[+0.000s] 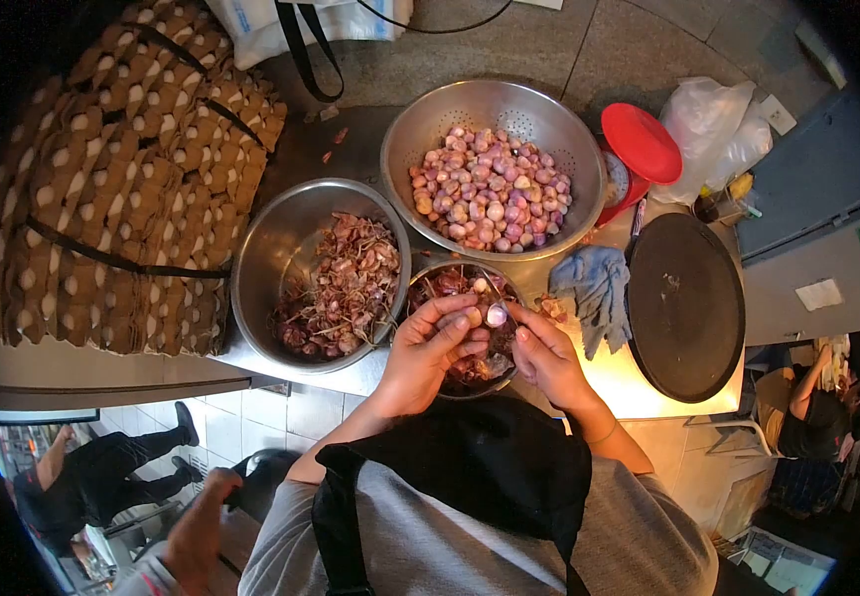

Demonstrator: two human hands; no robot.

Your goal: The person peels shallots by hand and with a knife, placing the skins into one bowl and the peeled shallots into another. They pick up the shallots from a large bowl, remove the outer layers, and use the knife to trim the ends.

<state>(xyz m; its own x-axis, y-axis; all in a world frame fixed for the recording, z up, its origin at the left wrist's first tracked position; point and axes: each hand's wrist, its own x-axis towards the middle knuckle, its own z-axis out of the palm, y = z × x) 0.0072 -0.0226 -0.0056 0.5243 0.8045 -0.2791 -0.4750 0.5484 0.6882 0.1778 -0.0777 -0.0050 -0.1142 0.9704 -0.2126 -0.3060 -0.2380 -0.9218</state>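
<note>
My left hand (pixel 428 350) is closed, pinching a pale shallot (pixel 473 316) between thumb and fingertips. Close beside it, my right hand (pixel 551 360) is closed around what looks like a small knife, its thin dark blade pointing up and left past the fingertips. A peeled, white-and-purple shallot (pixel 497 315) shows between the two hands. Both hands are over a metal bowl (pixel 477 392) of red-skinned shallots and loose skins, hiding much of it. Behind them, a large perforated colander (pixel 398 164) holds many peeled shallots.
Left of the hands, a steel bowl (pixel 261 243) contains skins and trimmings. A blue-grey glove (pixel 594 288) lies beside a round dark tray (pixel 686 308). Behind are a red scale (pixel 641 144) and plastic bags (pixel 713 134). Strapped egg trays (pixel 122 199) stand far left. Other people are nearby on both sides.
</note>
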